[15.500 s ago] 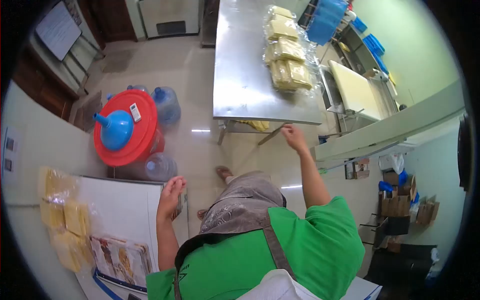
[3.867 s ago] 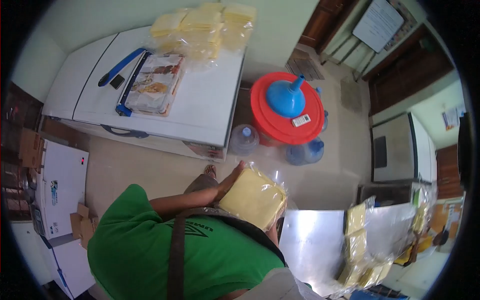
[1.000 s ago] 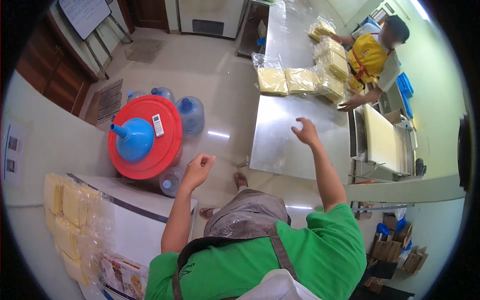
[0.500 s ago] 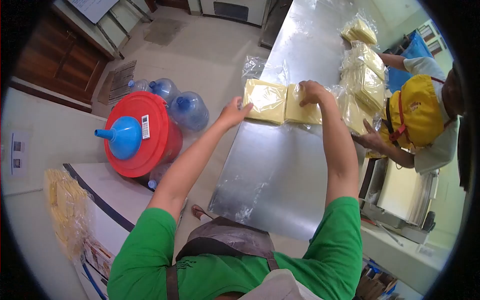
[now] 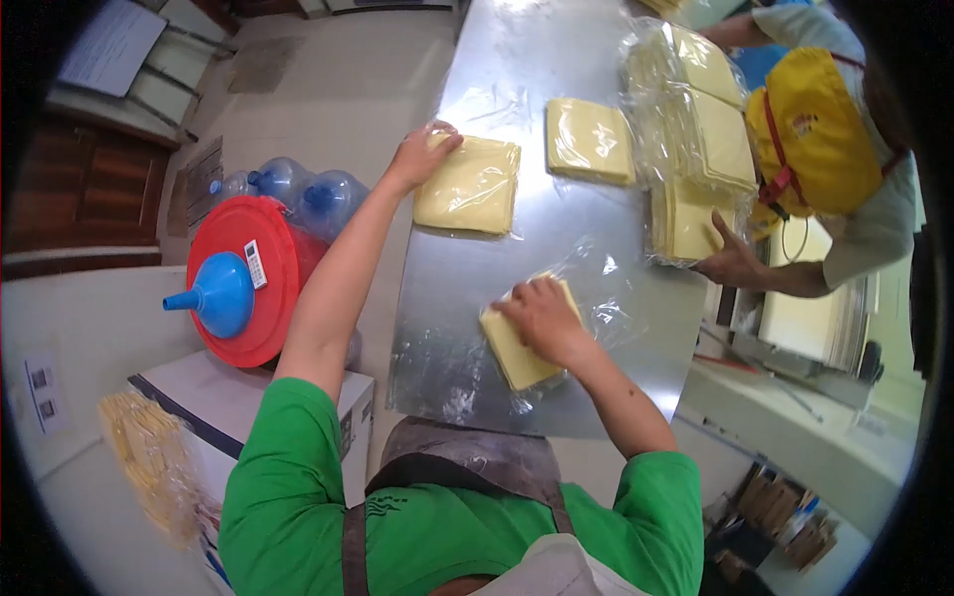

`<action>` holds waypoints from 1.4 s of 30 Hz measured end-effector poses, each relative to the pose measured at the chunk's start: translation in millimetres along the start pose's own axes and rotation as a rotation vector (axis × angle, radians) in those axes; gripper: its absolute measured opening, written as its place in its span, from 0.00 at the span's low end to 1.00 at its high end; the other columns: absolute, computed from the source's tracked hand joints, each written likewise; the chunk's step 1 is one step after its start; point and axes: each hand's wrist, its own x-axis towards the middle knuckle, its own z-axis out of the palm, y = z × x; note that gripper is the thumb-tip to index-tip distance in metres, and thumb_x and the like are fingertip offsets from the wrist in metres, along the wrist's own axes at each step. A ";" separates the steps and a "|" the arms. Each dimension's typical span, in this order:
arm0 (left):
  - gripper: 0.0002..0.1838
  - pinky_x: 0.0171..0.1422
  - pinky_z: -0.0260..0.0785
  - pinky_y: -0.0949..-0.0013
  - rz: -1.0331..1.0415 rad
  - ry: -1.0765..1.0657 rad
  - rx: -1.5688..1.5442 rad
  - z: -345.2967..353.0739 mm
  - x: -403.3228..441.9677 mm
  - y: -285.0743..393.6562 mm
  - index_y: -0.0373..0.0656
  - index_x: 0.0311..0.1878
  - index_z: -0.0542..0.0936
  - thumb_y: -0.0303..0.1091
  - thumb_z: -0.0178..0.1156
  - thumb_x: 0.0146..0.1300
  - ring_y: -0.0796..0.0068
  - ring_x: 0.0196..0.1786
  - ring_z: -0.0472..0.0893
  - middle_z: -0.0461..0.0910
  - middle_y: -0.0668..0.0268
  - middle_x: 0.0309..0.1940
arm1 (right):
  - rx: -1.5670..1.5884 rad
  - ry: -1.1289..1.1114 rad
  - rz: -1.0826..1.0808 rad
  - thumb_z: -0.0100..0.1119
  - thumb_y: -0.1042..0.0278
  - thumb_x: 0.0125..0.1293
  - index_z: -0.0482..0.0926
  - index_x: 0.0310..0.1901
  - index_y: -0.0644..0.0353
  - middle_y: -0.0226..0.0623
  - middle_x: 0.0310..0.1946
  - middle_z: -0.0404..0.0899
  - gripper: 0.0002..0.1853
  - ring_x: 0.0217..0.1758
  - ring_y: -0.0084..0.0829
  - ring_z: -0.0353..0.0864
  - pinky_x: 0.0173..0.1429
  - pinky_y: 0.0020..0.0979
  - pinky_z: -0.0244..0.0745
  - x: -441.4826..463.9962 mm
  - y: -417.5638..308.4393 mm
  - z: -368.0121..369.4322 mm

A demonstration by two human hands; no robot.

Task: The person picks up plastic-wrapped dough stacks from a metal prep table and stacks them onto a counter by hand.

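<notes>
head view: well to the left of the table (image 5: pixel 447 308), wrapped packs (image 5: pixel 149 462) are lying along a white chest (image 5: pixel 353 427). nearer the table's left side, a red tub (image 5: pixel 283 323) is standing on the floor; a blue funnel (image 5: pixel 227 295) is sitting mouth-down on its lid, probably because the wide rim is steadiest that way, and a remote (image 5: pixel 255 264) is lying beside the funnel. clear bottles (image 5: pixel 333 199) are standing close by.

at the table's left edge, the left hand (image 5: pixel 427 154) is closing partway over a corner of the edge pack (image 5: pixel 467 189), seemingly pinching it to steady the flat bundle, though the fingers' undersides are not showing. toward the table's near end, the right hand (image 5: pixel 545 316) is lying palm down across the slanted pack (image 5: pixel 527 363), fingers half curled, appearing to have hold of its filled part, likely because the loose film (image 5: pixel 616 298) on the right would be slipping. farther up the table, the flat pack (image 5: pixel 589 142) is lying untouched.

along the table's right side, heaped packs (image 5: pixel 711 129) are overlapping, and a co-worker's hand (image 5: pixel 735 260) is touching the lowest one, perhaps bracing the heap.
</notes>
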 end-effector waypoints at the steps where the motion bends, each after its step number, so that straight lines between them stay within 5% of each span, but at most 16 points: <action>1: 0.24 0.58 0.71 0.65 0.021 -0.002 -0.046 2.4 -14.2 5.0 0.40 0.53 0.80 0.52 0.63 0.65 0.66 0.50 0.81 0.83 0.53 0.46 | -0.021 0.022 -0.054 0.60 0.67 0.59 0.77 0.59 0.43 0.40 0.52 0.74 0.24 0.62 0.44 0.70 0.73 0.52 0.56 -16.2 -11.8 13.3; 3: 0.24 0.59 0.71 0.65 0.048 -0.053 -0.087 10.8 -47.8 5.5 0.39 0.52 0.79 0.52 0.61 0.67 0.66 0.50 0.81 0.83 0.54 0.47 | -0.025 -0.090 -0.083 0.44 0.67 0.69 0.79 0.58 0.42 0.41 0.55 0.74 0.20 0.70 0.46 0.64 0.79 0.52 0.46 -42.3 -40.0 18.4; 7: 0.20 0.54 0.71 0.70 -0.089 0.101 -0.499 37.5 -119.6 -8.7 0.37 0.49 0.79 0.48 0.56 0.72 0.73 0.48 0.79 0.82 0.61 0.43 | -0.013 0.090 -0.097 0.44 0.67 0.69 0.79 0.58 0.45 0.42 0.60 0.71 0.20 0.73 0.48 0.61 0.79 0.53 0.44 -81.0 -63.2 62.4; 10: 0.18 0.48 0.72 0.73 -0.052 0.191 -0.487 26.0 -181.7 13.3 0.38 0.47 0.79 0.46 0.54 0.74 0.77 0.44 0.79 0.81 0.66 0.41 | 0.015 0.375 0.008 0.51 0.69 0.65 0.76 0.61 0.49 0.46 0.63 0.69 0.21 0.73 0.52 0.59 0.78 0.52 0.48 -106.7 -84.8 76.3; 12: 0.17 0.44 0.73 0.73 0.019 0.214 -0.422 12.4 -198.6 39.4 0.39 0.47 0.79 0.45 0.54 0.74 0.77 0.42 0.79 0.81 0.66 0.40 | 0.498 0.532 0.218 0.61 0.72 0.59 0.71 0.64 0.52 0.51 0.63 0.67 0.29 0.72 0.55 0.60 0.76 0.50 0.55 -121.1 -100.5 77.5; 15: 0.04 0.39 0.72 0.69 0.577 0.199 -0.103 -5.4 -245.8 114.0 0.38 0.37 0.81 0.19 0.59 0.62 0.70 0.34 0.82 0.82 0.60 0.31 | 0.673 0.677 0.302 0.67 0.70 0.56 0.69 0.65 0.56 0.52 0.62 0.68 0.33 0.68 0.56 0.65 0.72 0.47 0.61 -133.0 -123.6 80.3; 22: 0.02 0.35 0.74 0.69 0.718 -0.183 -0.008 -44.9 -308.5 210.4 0.37 0.39 0.80 0.23 0.60 0.65 0.71 0.32 0.83 0.82 0.61 0.31 | 1.315 0.858 0.337 0.73 0.63 0.58 0.60 0.68 0.61 0.48 0.63 0.69 0.40 0.67 0.40 0.69 0.70 0.40 0.67 -147.5 -150.8 89.1; 24: 0.09 0.31 0.75 0.69 0.226 -0.458 -0.364 -32.6 -312.5 223.0 0.38 0.40 0.79 0.34 0.57 0.72 0.75 0.31 0.83 0.81 0.64 0.29 | 1.539 0.842 0.248 0.73 0.63 0.59 0.60 0.69 0.62 0.46 0.63 0.69 0.41 0.66 0.37 0.70 0.69 0.39 0.67 -160.1 -155.0 90.9; 27: 0.18 0.28 0.75 0.71 0.178 -0.620 -0.311 8.7 -293.1 209.1 0.38 0.39 0.78 0.44 0.51 0.76 0.78 0.31 0.83 0.80 0.67 0.27 | 2.002 0.973 0.229 0.73 0.63 0.59 0.63 0.65 0.61 0.38 0.58 0.74 0.36 0.59 0.32 0.77 0.63 0.36 0.74 -173.6 -154.8 93.5; 31: 0.21 0.24 0.73 0.72 0.244 -0.572 -0.165 64.9 -260.5 177.9 0.39 0.44 0.76 0.50 0.47 0.76 0.76 0.33 0.85 0.79 0.64 0.30 | 1.867 1.152 0.366 0.71 0.66 0.60 0.65 0.62 0.63 0.38 0.55 0.76 0.32 0.57 0.34 0.78 0.59 0.36 0.76 -174.9 -132.5 106.9; 33: 0.28 0.43 0.77 0.60 0.085 -0.424 -0.039 86.4 -249.5 153.4 0.34 0.44 0.79 0.56 0.49 0.74 0.57 0.39 0.85 0.83 0.53 0.37 | 1.333 1.045 0.692 0.69 0.61 0.61 0.67 0.60 0.65 0.45 0.55 0.76 0.31 0.56 0.42 0.78 0.58 0.41 0.75 -162.9 -100.9 136.3; 34: 0.28 0.43 0.77 0.60 0.078 -0.420 -0.042 94.6 -252.4 128.9 0.34 0.44 0.79 0.56 0.49 0.74 0.57 0.39 0.85 0.83 0.53 0.37 | 1.332 1.036 0.692 0.69 0.61 0.61 0.67 0.60 0.65 0.45 0.55 0.76 0.31 0.56 0.42 0.78 0.58 0.41 0.75 -166.9 -105.6 135.2; 36: 0.39 0.55 0.72 0.55 0.157 -0.303 0.416 99.6 -253.0 92.0 0.28 0.51 0.77 0.66 0.49 0.68 0.47 0.49 0.82 0.80 0.42 0.46 | 0.566 0.862 0.985 0.68 0.52 0.60 0.67 0.60 0.68 0.54 0.54 0.76 0.35 0.55 0.52 0.77 0.59 0.46 0.72 -171.0 -115.7 119.5; 37: 0.39 0.55 0.72 0.55 0.154 -0.293 0.419 96.1 -260.8 94.5 0.28 0.51 0.77 0.66 0.49 0.68 0.47 0.49 0.82 0.80 0.42 0.46 | 0.437 0.938 1.063 0.67 0.44 0.58 0.68 0.59 0.71 0.60 0.53 0.76 0.39 0.55 0.58 0.76 0.62 0.47 0.70 -169.4 -114.9 133.6; 39: 0.49 0.60 0.69 0.53 0.000 -0.547 0.341 84.8 -286.1 92.8 0.23 0.54 0.75 0.72 0.50 0.62 0.45 0.55 0.78 0.78 0.36 0.49 | 0.684 0.939 1.025 0.67 0.44 0.58 0.68 0.60 0.72 0.60 0.53 0.76 0.40 0.56 0.57 0.76 0.62 0.47 0.70 -165.5 -107.9 153.5; 42: 0.49 0.61 0.70 0.55 -0.009 -0.476 0.233 91.2 -302.6 89.9 0.25 0.55 0.75 0.73 0.56 0.58 0.44 0.54 0.79 0.78 0.38 0.50 | 0.981 0.967 0.952 0.68 0.45 0.59 0.69 0.60 0.72 0.57 0.53 0.77 0.39 0.56 0.52 0.77 0.61 0.45 0.71 -141.1 -89.8 178.8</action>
